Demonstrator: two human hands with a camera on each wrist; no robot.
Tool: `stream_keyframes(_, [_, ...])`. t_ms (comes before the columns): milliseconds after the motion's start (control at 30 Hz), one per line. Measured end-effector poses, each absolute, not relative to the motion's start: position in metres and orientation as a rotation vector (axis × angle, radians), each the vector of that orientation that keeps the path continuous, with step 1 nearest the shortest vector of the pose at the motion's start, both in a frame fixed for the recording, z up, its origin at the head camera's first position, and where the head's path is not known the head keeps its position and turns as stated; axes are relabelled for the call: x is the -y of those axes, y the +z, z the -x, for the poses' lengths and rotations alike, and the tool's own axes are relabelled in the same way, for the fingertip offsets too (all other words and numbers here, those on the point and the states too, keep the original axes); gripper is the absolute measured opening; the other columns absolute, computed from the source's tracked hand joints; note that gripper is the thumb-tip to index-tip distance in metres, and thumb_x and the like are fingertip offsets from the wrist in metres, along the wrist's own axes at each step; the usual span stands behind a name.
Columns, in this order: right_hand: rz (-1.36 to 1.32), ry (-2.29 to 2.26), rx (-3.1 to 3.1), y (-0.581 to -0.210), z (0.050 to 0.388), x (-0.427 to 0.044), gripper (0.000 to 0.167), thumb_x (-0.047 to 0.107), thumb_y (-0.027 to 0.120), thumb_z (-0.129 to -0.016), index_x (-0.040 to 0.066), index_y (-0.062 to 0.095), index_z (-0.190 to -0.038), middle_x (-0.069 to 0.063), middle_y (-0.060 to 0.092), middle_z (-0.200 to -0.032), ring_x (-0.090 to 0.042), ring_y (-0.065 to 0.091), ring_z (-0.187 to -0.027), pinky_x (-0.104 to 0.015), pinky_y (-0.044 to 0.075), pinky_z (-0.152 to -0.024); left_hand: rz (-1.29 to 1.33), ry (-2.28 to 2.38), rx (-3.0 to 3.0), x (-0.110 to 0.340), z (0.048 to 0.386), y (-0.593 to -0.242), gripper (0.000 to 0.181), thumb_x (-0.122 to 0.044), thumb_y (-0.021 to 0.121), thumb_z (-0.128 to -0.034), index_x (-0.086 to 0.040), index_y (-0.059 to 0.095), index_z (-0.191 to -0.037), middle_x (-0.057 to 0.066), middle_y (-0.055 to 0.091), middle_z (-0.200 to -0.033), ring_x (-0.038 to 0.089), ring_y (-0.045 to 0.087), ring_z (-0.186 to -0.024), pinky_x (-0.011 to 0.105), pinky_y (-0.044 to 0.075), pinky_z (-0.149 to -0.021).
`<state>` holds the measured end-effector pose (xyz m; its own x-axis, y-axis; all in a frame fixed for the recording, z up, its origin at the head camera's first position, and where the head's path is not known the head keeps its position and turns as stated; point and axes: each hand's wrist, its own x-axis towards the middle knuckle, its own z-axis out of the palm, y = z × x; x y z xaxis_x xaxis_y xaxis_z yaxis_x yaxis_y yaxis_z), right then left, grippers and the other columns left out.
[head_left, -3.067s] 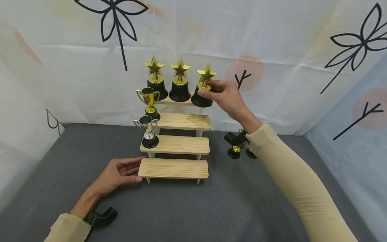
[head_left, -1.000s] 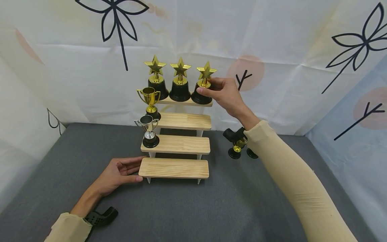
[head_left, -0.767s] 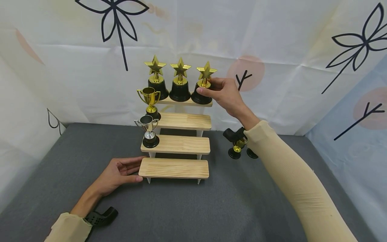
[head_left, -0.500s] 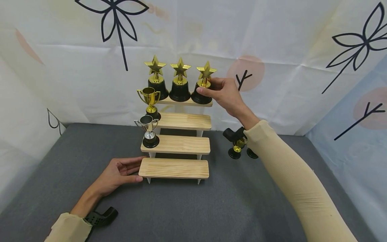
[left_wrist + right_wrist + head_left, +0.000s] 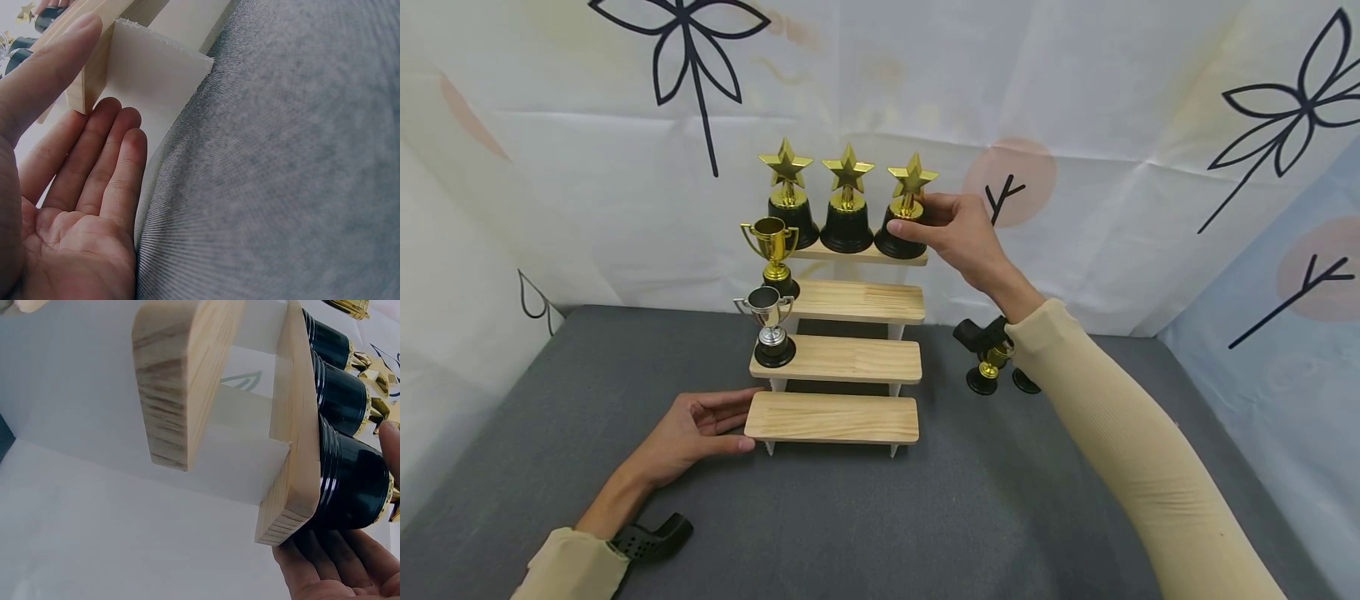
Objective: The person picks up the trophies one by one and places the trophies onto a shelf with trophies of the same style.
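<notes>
A four-step wooden display stand (image 5: 831, 418) stands on the grey table. My left hand (image 5: 681, 437) lies at the left end of its lowest step, fingers extended by the white side support (image 5: 153, 78). On the top step, my right hand (image 5: 966, 237) holds the rightmost gold star trophy (image 5: 901, 237) between thumb and fingers; its black base sits on the board. The middle star trophy (image 5: 847, 227) and left star trophy (image 5: 786, 218) stand beside it. A gold cup trophy (image 5: 771, 242) and a silver cup trophy (image 5: 767, 312) occupy the left ends of the steps below.
Right of the stand, a gold cup trophy (image 5: 988, 371) and another black trophy base (image 5: 1025, 381) are on the table, partly hidden by the right sleeve (image 5: 1097, 392) and black wrist mount. A patterned white cloth (image 5: 880, 75) hangs behind.
Since the earliest frame, the right hand has raised the rightmost star trophy slightly and set it back, more upright, on the top step. In the last second, hands and trophies keep still.
</notes>
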<state>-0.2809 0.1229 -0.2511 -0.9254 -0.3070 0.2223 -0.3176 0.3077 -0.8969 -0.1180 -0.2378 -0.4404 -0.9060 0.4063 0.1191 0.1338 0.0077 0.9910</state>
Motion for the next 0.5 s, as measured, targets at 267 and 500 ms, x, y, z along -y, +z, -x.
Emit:
stream_keyframes(267, [-0.656,1.800,2.444,-0.248,0.278,-0.133,0.057,0.017,0.081,-0.089,0.005,0.061,-0.140,-0.011,0.064,-0.136,-0.020,0.060,-0.125,-0.038,0.048,-0.110,-0.573,2.001,-2.083,0.238,0.119,-0.442,0.066,0.012,0.075,-0.0844,0.021,0.043,-0.141,0.037,0.046,-0.143,0.012,0.062,-0.122,0.029,0.055,-0.099])
stream_keyframes(500, [-0.623,1.887,2.407,-0.247,0.272,-0.144,0.057,0.013,0.080,-0.089,0.005,0.059,-0.142,-0.012,0.062,-0.139,-0.020,0.058,-0.129,-0.035,0.047,-0.111,-0.573,2.003,-2.085,0.238,0.118,-0.442,0.066,0.011,0.076,-0.0842,0.021,0.043,-0.141,0.036,0.048,-0.143,0.012,0.062,-0.122,0.029,0.054,-0.100])
